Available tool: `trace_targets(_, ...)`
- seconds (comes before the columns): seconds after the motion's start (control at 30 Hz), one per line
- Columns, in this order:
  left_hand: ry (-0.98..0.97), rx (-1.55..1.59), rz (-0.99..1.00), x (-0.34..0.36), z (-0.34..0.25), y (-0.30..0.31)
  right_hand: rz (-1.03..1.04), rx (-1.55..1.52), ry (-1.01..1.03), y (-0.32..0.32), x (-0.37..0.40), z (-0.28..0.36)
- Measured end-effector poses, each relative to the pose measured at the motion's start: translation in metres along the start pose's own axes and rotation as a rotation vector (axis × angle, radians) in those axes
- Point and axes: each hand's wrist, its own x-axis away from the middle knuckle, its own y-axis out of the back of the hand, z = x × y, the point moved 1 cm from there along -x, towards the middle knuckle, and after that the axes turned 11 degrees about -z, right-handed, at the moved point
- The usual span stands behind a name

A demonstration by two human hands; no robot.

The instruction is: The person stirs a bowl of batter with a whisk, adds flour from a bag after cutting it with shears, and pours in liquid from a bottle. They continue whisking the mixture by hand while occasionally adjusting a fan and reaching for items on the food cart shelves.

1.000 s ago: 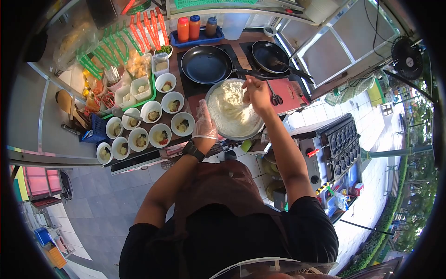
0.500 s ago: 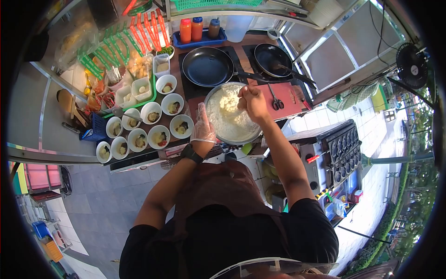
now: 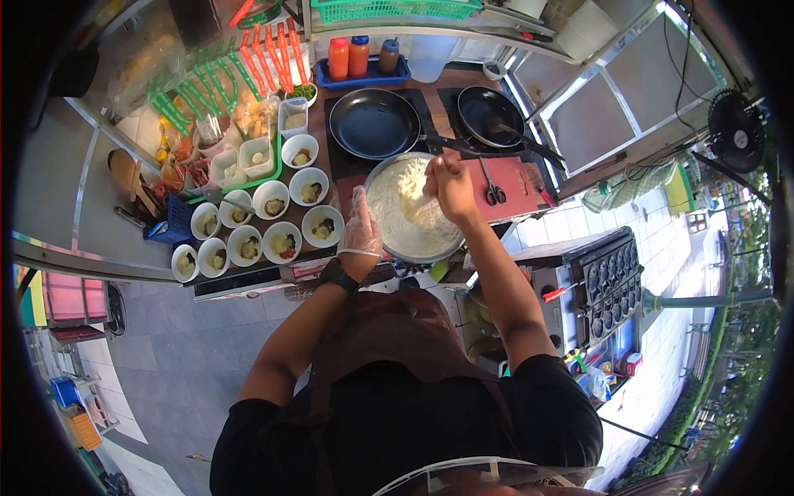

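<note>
A large metal bowl (image 3: 456, 248) stands at the counter's front edge, full of white flour with a clumpy, pale-yellow mixture (image 3: 418, 194) in it. My left hand (image 3: 360, 233), in a clear plastic glove, lies flat against the bowl's left side with its fingers stretched out. Over the right part of the bowl my right hand (image 3: 452, 190), bare, is closed in a fist. Whatever it grips, if anything, is hidden beneath the fingers. Several white cups (image 3: 322, 226) holding small portions of food stand in rows left of the bowl.
Two black frying pans (image 3: 374, 122) (image 3: 490, 116) sit behind the bowl. Scissors (image 3: 494, 192) lie on a red board (image 3: 517, 182) at right. Sauce bottles (image 3: 358, 56) stand in a blue tray at the back. A molded griddle (image 3: 610, 285) is farther right.
The camera view has shifted slightly. My right hand stays closed over the bowl and the clumpy mixture has changed shape a little. My left hand keeps its place at the rim.
</note>
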Motion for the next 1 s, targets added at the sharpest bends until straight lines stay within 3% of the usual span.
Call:
trace_targets(0.07,0.042,0.004,0.008,0.000,-0.001,-0.001,0.041,0.048,-0.066,0.003,0.002,0.020)
trace_targets(0.13,-0.030,0.010,-0.040,0.000,0.000,-0.001,0.033,0.177,0.061,0.004,-0.004,0.049)
trace_targets(0.17,-0.099,0.010,-0.072,0.001,0.001,0.001,0.025,0.132,0.071,0.004,-0.007,0.062)
trace_targets(0.27,-0.064,0.022,-0.071,0.002,0.001,-0.002,0.040,-0.053,0.098,0.004,-0.012,0.097)
trace_targets(0.37,-0.112,0.015,-0.089,0.002,0.002,-0.001,0.016,-0.010,0.165,-0.003,-0.020,0.112)
trace_targets(0.6,-0.092,0.018,-0.090,0.002,0.002,-0.002,-0.017,0.106,0.224,-0.029,-0.031,0.064)
trace_targets(0.8,-0.066,0.017,-0.089,0.002,0.001,0.000,0.087,0.083,0.070,-0.017,-0.014,0.012)
trace_targets(0.9,-0.041,0.013,-0.072,0.004,0.000,0.000,-0.141,0.166,0.170,-0.004,-0.015,0.032)
trace_targets(1.0,-0.036,0.031,-0.069,0.003,0.002,-0.003,-0.051,0.018,0.143,0.002,-0.018,0.000)
